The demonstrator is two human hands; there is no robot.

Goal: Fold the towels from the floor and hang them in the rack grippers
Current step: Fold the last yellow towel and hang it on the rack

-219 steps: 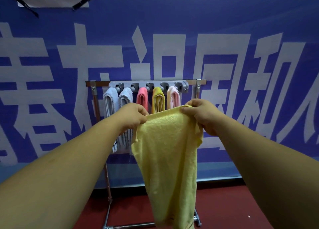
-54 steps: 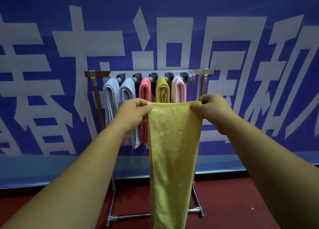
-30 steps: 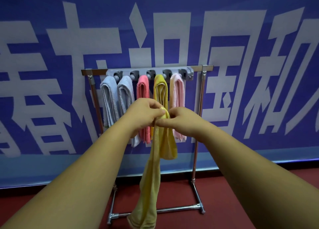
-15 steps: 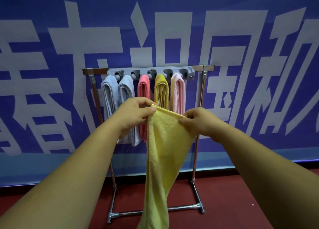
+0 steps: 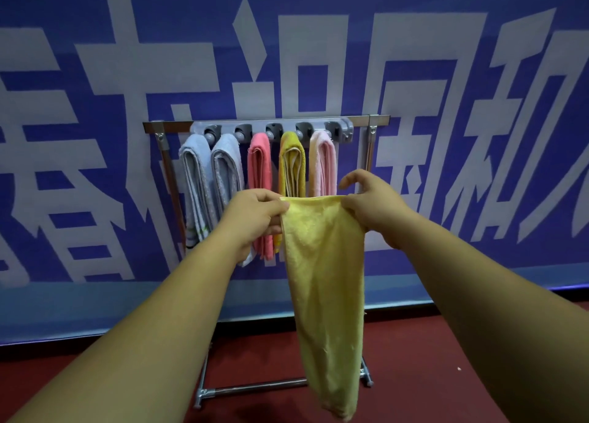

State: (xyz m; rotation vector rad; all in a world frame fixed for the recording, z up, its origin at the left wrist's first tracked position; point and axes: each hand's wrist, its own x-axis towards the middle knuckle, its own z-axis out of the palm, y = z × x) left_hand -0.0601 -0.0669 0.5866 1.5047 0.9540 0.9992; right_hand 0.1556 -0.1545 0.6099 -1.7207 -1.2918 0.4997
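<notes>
Blue banner wall (image 5: 95, 72) with pale letters behind, dark red floor (image 5: 446, 378) below. Against it a metal rack (image 5: 369, 148), five folded towels (image 5: 259, 183) clamped in its grey holder strip (image 5: 345, 129). Just in front, held up: yellow towel (image 5: 325, 279), folded to a long narrow band, pinched at the top corners by left hand (image 5: 255, 218) and right hand (image 5: 373, 206), tail dangling near the floor. Mid-fold, seemingly. Next likely: another lengthwise fold, then pushing the top into a holder; free slot hard to spot.

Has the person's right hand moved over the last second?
Yes. The right hand went rightward, from before the hung pale pink towel to the rack's right post, stretching the held yellow towel.
</notes>
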